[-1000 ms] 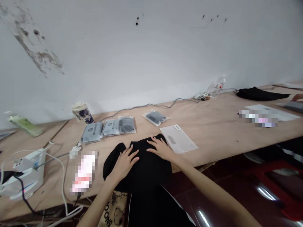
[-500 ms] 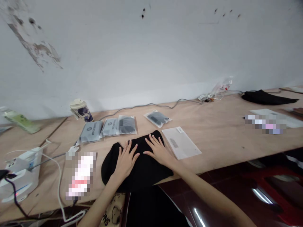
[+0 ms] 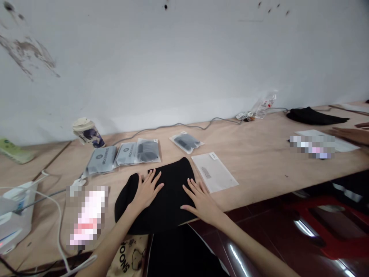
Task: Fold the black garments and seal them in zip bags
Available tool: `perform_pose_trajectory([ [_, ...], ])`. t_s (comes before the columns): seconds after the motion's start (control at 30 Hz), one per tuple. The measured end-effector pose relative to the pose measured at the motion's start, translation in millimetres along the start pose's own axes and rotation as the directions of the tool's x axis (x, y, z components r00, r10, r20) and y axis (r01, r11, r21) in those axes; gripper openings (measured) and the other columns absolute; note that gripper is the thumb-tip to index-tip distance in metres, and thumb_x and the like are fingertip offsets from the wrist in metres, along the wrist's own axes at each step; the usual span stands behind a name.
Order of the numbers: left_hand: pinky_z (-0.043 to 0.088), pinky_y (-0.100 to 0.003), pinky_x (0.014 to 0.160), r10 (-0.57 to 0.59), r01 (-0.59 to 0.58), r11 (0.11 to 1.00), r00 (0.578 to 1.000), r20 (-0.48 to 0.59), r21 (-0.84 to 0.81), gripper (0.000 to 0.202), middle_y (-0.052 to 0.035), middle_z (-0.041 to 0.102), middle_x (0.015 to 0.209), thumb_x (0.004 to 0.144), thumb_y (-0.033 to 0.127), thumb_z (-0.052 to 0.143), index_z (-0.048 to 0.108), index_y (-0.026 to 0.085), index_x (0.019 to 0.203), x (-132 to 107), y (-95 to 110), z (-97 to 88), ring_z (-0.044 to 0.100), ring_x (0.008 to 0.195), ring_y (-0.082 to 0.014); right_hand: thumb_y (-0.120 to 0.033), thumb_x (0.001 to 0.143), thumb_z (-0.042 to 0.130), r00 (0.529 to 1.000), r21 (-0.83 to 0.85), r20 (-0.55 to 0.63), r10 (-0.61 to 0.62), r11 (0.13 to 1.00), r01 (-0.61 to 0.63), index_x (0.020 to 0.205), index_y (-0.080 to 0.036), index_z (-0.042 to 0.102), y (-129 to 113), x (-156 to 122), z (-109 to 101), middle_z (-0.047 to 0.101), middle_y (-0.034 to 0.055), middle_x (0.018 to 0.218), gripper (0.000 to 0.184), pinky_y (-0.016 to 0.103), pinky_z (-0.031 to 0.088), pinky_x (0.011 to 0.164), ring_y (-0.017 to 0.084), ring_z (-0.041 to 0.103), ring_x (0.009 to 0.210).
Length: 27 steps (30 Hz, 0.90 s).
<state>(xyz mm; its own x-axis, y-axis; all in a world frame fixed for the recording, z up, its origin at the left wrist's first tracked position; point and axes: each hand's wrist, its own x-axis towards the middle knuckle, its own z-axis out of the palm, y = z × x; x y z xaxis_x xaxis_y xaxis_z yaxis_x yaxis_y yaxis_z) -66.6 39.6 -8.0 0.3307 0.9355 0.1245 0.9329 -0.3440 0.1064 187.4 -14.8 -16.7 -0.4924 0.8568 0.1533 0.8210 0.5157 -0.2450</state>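
head view: 2 hands, both spread flat, l hand (image 3: 147,190) on 1 black cloth (image 3: 163,204), r hand (image 3: 201,202) at its right edge, cloth on wood table (image 3: 253,165). 4 sealed bags (image 3: 148,151) beyond it, 1 white sleeve (image 3: 213,171) just right, 2nd black cloth (image 3: 314,116) far right.

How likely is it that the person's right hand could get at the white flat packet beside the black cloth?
Quite likely, yes. The right hand lies on the edge of the black cloth, right beside the white flat packet, and nothing seems to stand between them on the wooden table.
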Motion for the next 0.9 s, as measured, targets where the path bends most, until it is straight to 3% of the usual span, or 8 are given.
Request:
perform_pose_trajectory([
  [0.17, 0.020, -0.051, 0.110, -0.075, 0.077, 0.997, 0.994, -0.083, 0.018, 0.044, -0.0114, 0.045, 0.141, 0.094, 0.037, 0.030, 0.048, 0.022, 0.131, -8.8, -15.3, -18.1, 0.038, 0.132, -0.0249, -0.065, 0.087, 0.033, 1.000, 0.000, -0.006, 0.005, 1.000, -0.005, 0.142, -0.018, 0.034, -1.8, -1.6, -1.5, 0.028, 0.0161, 0.149, 0.073, 0.058, 0.019, 0.109, 0.030, 0.020, 0.139],
  [0.3, 0.040, -0.041, 0.094, -0.412, 0.427, 0.903, 0.894, -0.177, 0.057, 0.044, -0.0174, 0.059, 0.121, 0.091, 0.041, 0.033, 0.057, 0.014, 0.117, -20.0, -54.7, -47.2, 0.053, 0.114, -0.0299, -0.067, 0.084, 0.038, 1.000, 0.003, -0.020, 0.005, 1.000, -0.005, 0.138, -0.016, 0.041, -0.8, 1.1, -1.3, 0.034, 0.0177, 0.146, 0.074, 0.061, 0.020, 0.107, 0.033, 0.026, 0.137],
  [0.4, 0.046, -0.037, 0.079, -0.611, 0.611, 0.791, 0.786, 0.090, 0.033, 0.052, -0.0161, 0.067, 0.098, 0.079, 0.057, 0.048, 0.061, 0.013, 0.103, -18.2, -83.5, -62.7, 0.061, 0.097, -0.0324, -0.063, 0.084, 0.043, 0.997, 0.017, -0.074, 0.032, 0.999, -0.031, 0.127, -0.017, 0.054, 0.9, 13.0, -4.8, 0.046, 0.0175, 0.139, 0.064, 0.061, 0.018, 0.108, 0.034, 0.040, 0.129],
  [0.47, 0.046, -0.032, 0.072, -0.600, 0.628, 0.778, 0.745, 0.291, -0.003, 0.044, -0.0100, 0.069, 0.085, 0.070, 0.057, 0.058, 0.062, 0.017, 0.088, -12.4, -95.8, -66.7, 0.064, 0.087, -0.0292, -0.055, 0.088, 0.045, 0.991, 0.046, -0.128, 0.048, 0.998, -0.043, 0.117, -0.019, 0.061, -0.5, 30.0, -8.9, 0.055, 0.0145, 0.131, 0.050, 0.060, 0.017, 0.108, 0.032, 0.050, 0.120],
  [0.53, 0.045, -0.029, 0.070, -0.556, 0.613, 0.788, 0.749, 0.360, -0.060, 0.034, -0.0056, 0.069, 0.080, 0.064, 0.048, 0.065, 0.061, 0.019, 0.081, -6.6, -102.2, -67.2, 0.065, 0.084, -0.0263, -0.045, 0.091, 0.046, 0.986, 0.098, -0.164, 0.024, 0.995, -0.008, 0.112, -0.021, 0.064, -6.6, 56.3, -13.0, 0.062, 0.0105, 0.121, 0.036, 0.059, 0.015, 0.109, 0.028, 0.056, 0.112],
  [0.63, 0.045, -0.027, 0.071, -0.501, 0.579, 0.782, 0.805, 0.319, -0.233, 0.029, -0.0024, 0.070, 0.081, 0.062, 0.041, 0.065, 0.060, 0.020, 0.081, -4.2, -103.8, -67.1, 0.065, 0.084, -0.0236, -0.035, 0.092, 0.049, 0.980, 0.231, -0.145, -0.137, 0.958, 0.168, 0.115, -0.021, 0.060, -26.9, 110.9, -15.2, 0.066, 0.0077, 0.114, 0.029, 0.053, 0.018, 0.109, 0.023, 0.057, 0.111],
  [0.77, 0.046, -0.028, 0.076, -0.440, 0.494, 0.773, 0.869, 0.225, -0.398, 0.027, -0.0023, 0.070, 0.085, 0.068, 0.040, 0.056, 0.061, 0.020, 0.086, -17.8, -95.8, -73.7, 0.066, 0.086, -0.0220, -0.042, 0.080, 0.066, 0.946, 0.413, -0.044, -0.321, 0.857, 0.309, 0.131, -0.019, 0.048, -66.1, 185.1, -7.1, 0.061, 0.0104, 0.123, 0.058, 0.044, 0.031, 0.101, 0.025, 0.051, 0.119],
  [0.9, 0.047, -0.030, 0.072, -0.519, 0.557, 0.772, 0.831, 0.203, -0.306, 0.046, -0.0077, 0.070, 0.092, 0.073, 0.045, 0.053, 0.052, 0.016, 0.109, -44.9, -78.1, -80.8, 0.067, 0.085, -0.0234, -0.034, 0.077, 0.071, 0.932, 0.469, 0.069, -0.355, 0.837, 0.284, 0.102, -0.020, 0.068, -94.2, 220.7, 8.3, 0.073, 0.0020, 0.085, 0.029, 0.034, 0.036, 0.091, 0.020, 0.065, 0.093],
])
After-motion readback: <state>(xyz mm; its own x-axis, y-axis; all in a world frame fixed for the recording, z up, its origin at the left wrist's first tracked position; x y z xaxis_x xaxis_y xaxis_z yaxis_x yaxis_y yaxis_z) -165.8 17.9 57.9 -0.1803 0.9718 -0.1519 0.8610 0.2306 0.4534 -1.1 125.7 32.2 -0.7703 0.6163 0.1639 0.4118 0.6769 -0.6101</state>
